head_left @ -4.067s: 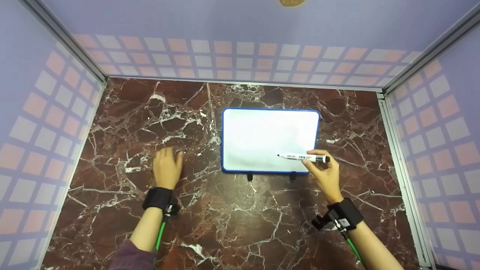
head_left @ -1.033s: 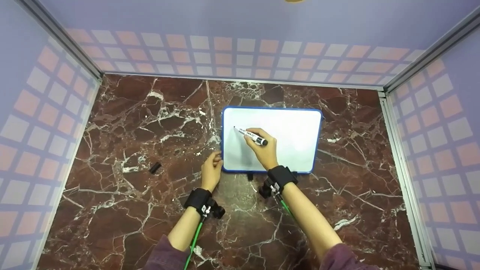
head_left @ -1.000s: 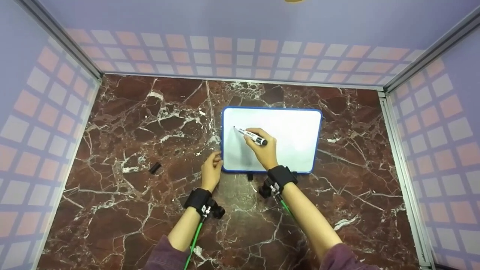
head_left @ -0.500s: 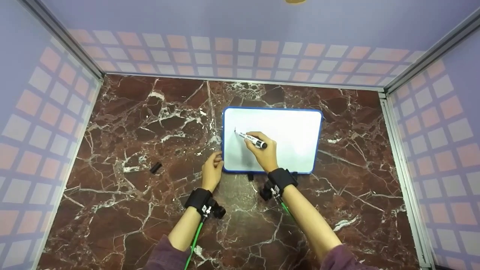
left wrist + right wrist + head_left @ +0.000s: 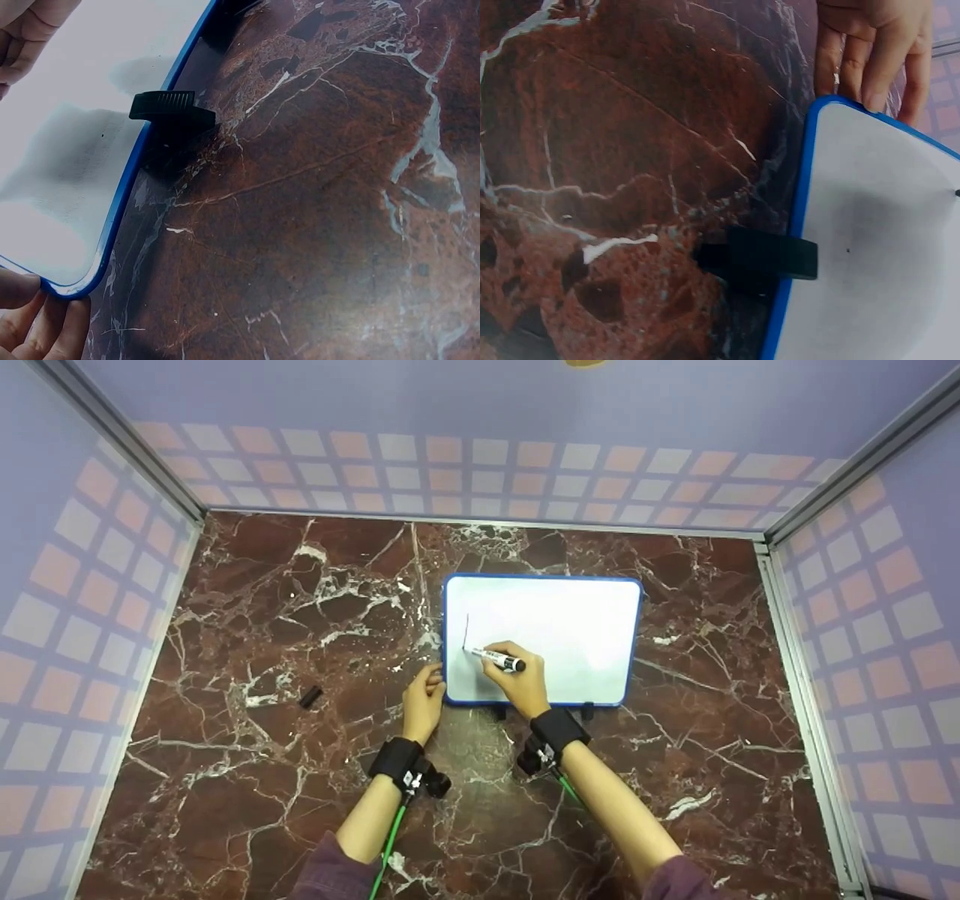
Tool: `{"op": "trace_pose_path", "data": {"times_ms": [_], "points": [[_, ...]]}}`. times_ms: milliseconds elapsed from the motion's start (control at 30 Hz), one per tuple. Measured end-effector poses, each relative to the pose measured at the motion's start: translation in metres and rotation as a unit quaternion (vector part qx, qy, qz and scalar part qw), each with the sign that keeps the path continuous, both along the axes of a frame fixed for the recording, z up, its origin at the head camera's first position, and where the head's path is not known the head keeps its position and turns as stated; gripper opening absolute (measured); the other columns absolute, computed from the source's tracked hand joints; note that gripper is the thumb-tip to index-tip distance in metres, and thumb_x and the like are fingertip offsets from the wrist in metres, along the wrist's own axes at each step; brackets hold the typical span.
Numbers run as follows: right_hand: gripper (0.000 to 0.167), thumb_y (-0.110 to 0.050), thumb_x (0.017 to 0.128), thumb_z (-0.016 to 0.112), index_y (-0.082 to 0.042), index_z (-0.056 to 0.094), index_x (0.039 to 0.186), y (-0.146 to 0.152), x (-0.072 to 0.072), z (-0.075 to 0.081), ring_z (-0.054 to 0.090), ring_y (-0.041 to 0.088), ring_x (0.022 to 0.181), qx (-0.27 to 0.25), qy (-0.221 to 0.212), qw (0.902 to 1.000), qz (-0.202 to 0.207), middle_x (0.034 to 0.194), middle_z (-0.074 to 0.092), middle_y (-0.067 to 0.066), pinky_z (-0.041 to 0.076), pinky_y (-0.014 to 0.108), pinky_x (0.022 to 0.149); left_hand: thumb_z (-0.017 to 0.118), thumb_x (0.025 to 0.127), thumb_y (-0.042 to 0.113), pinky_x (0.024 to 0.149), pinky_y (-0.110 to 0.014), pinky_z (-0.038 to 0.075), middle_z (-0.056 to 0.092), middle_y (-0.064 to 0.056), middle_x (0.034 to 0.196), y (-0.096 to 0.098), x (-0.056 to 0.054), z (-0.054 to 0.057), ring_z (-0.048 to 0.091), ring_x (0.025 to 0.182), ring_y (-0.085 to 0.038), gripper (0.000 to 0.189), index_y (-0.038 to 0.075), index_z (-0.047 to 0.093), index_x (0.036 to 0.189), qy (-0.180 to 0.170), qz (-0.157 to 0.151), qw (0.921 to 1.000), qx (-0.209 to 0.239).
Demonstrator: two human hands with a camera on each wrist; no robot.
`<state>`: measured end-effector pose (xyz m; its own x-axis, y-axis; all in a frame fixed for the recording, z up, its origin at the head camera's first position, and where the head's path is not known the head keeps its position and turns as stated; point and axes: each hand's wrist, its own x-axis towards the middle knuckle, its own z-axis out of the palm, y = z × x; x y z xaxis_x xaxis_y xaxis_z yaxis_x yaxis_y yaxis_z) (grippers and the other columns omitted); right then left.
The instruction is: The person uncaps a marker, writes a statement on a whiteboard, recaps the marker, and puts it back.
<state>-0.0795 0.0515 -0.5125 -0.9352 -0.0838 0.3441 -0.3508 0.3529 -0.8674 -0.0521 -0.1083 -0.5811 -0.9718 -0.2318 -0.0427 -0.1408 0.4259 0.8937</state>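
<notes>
A small whiteboard (image 5: 570, 619) with a blue rim lies on the marble-patterned table. My right hand (image 5: 523, 681) pinches a white marker (image 5: 501, 660) with a black end. Its uncapped tip meets the board near the left side, at the lower end of a thin dark line (image 5: 466, 631). At the board's lower left edge, my left hand (image 5: 424, 705) holds the rim. Thumb and fingers (image 5: 56, 326) show at the board's corner in the left wrist view. In the right wrist view the same left hand (image 5: 877, 52) grips that corner.
A black marker cap (image 5: 310, 697) lies on the table left of my left hand. Two black clips sit on the board's near edge, one clip (image 5: 169, 107) plain in the left wrist view. Checked walls (image 5: 491, 476) enclose the table (image 5: 300, 607) at the back and sides.
Since the oldest frame, my left hand moved to the board's edge and the cap appeared on the table. My right hand carried the marker left, then drew a line downward towards me.
</notes>
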Motion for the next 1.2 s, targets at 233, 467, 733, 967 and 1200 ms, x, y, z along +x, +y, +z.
{"op": "trace_pose_path", "data": {"times_ms": [233,467,733,967,1200], "points": [[0.01,0.004,0.075,0.068,0.005,0.068,0.085,-0.0008,0.0055,-0.0015,0.063,0.017,0.064,0.007,-0.005,1.0,-0.002,0.078,0.071,0.018,0.046,0.014,0.058,0.058,0.085,0.0,0.084,-0.043,0.053,0.068,-0.021,0.101,-0.0003,0.0008,0.0018,0.066,0.092,-0.033,0.031,0.003,0.06,0.115,-0.006,-0.003,0.9999,-0.008],[0.01,0.004,0.076,0.066,0.006,0.067,0.086,-0.0037,0.0042,0.0026,0.058,0.005,0.066,-0.034,0.011,0.9988,-0.033,0.078,0.07,0.017,0.046,0.013,0.06,0.058,0.084,-0.001,0.082,-0.042,0.054,0.069,-0.02,0.099,0.0,0.0012,0.0005,0.067,0.09,-0.032,0.03,0.003,0.061,0.114,-0.003,0.001,0.9999,-0.016],[0.012,0.003,0.077,0.066,0.005,0.068,0.089,-0.0059,0.001,0.0043,0.063,0.013,0.069,-0.019,0.012,0.9983,-0.053,0.081,0.071,0.017,0.048,0.015,0.062,0.058,0.084,-0.001,0.084,-0.042,0.053,0.069,-0.02,0.1,0.0008,0.0008,0.0018,0.066,0.092,-0.032,0.03,0.003,0.061,0.114,-0.01,0.006,0.9999,-0.011],[0.013,0.001,0.079,0.066,0.005,0.068,0.091,-0.0061,-0.0008,0.0039,0.065,0.018,0.073,-0.025,0.006,0.9984,-0.05,0.085,0.071,0.017,0.05,0.016,0.064,0.057,0.084,-0.001,0.083,-0.041,0.053,0.069,-0.02,0.101,0.0006,0.0003,0.002,0.066,0.091,-0.032,0.03,0.004,0.061,0.114,-0.004,0.004,0.9996,-0.026],[0.014,-0.001,0.08,0.066,0.004,0.068,0.093,-0.0073,-0.0011,0.0026,0.066,0.02,0.075,-0.016,0.01,0.9988,-0.044,0.087,0.071,0.017,0.052,0.018,0.065,0.058,0.085,-0.001,0.084,-0.042,0.053,0.069,-0.02,0.101,-0.0002,-0.0007,0.0014,0.066,0.093,-0.032,0.031,0.005,0.061,0.115,-0.018,0.005,0.9997,-0.015]]}}
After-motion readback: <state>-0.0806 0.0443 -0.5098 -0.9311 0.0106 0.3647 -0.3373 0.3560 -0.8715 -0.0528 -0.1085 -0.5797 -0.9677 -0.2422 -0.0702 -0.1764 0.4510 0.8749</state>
